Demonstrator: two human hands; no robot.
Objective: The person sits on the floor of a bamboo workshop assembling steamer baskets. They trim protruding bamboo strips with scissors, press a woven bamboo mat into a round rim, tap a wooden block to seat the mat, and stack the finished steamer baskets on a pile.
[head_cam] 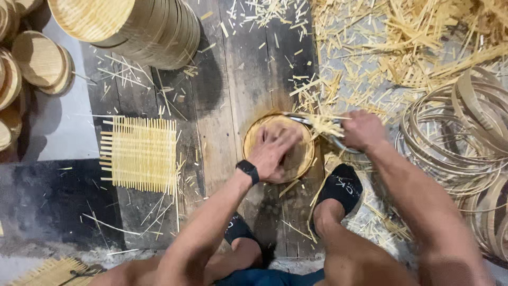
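Floor: dark worn wooden planks [233, 79], littered with pale bamboo offcuts [402, 37]; grey concrete [63, 132] at left edge.

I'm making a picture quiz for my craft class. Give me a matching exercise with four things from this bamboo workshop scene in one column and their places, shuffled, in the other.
Things:
1. left hand
2. right hand
3. flat woven mat
4. loose bamboo hoops

Places:
A. lying alone on the dark boards, left of the round tray
B. piled at the right edge of the view
C. pressing down on the round tray
D. at the tray's right rim, gripping metal shears among the bamboo strips

Pairs: 1-C, 2-D, 3-A, 4-B
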